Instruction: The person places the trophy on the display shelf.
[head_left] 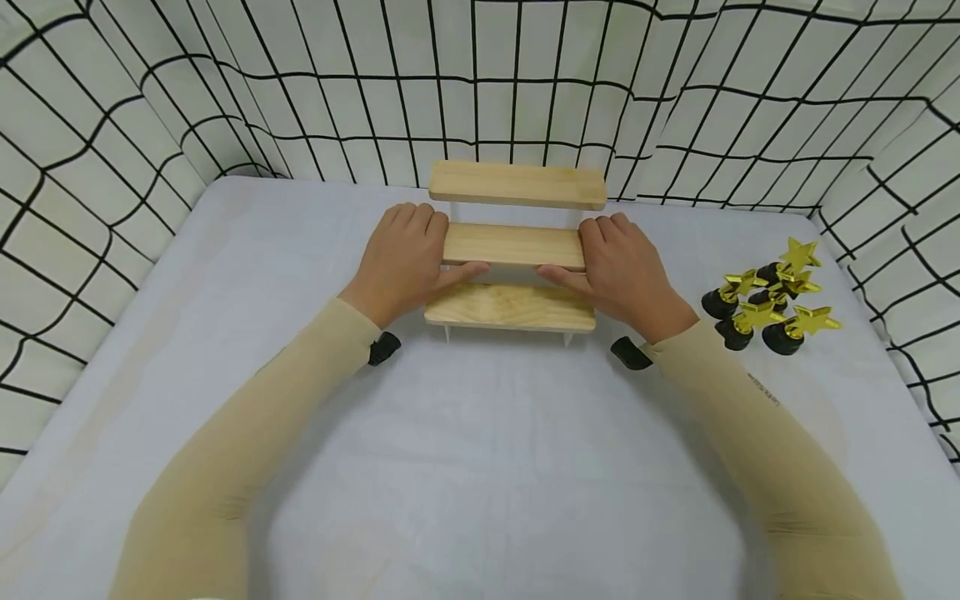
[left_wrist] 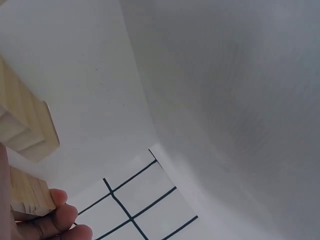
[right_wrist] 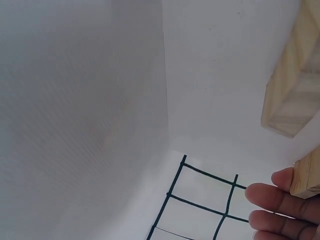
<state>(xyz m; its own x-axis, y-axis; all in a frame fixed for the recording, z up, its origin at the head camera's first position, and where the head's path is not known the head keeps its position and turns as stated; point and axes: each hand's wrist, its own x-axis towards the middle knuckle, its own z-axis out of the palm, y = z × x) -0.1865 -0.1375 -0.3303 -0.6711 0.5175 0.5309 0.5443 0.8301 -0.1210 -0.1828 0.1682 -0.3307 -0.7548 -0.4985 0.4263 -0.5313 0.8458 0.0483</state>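
Pale wood, three boards, white supports. Head view: three-tier stand [head_left: 510, 307] is mid-table, near the rear wire grid [head_left: 487, 79]; can't tell if its feet bear full weight on the white-covered table [head_left: 495, 467]. Left hand [head_left: 405, 257] and right hand [head_left: 624, 265] hold the middle board [head_left: 517, 244] at opposite ends, thumbs along the front side. Gold star trophies [head_left: 759, 313] on black bases stand to the person's right, well apart from it.

Handling guess: light for two hands, boards stiff, bare-looking grain so decent friction. White supports look thin, likely the weak spot; joints may rack if one end leads. Middle board ends are a sound hold: symmetric, probably close to balance. Avoid levering on the top board.

Left wrist view: fingers [left_wrist: 64, 219] wrap one board end; second board end sits apart from them. Edges look square, so decent purchase.

Right wrist view: fingers [right_wrist: 275, 197] at the opposite board end, similar wrap. Thumb placement can't be told here.
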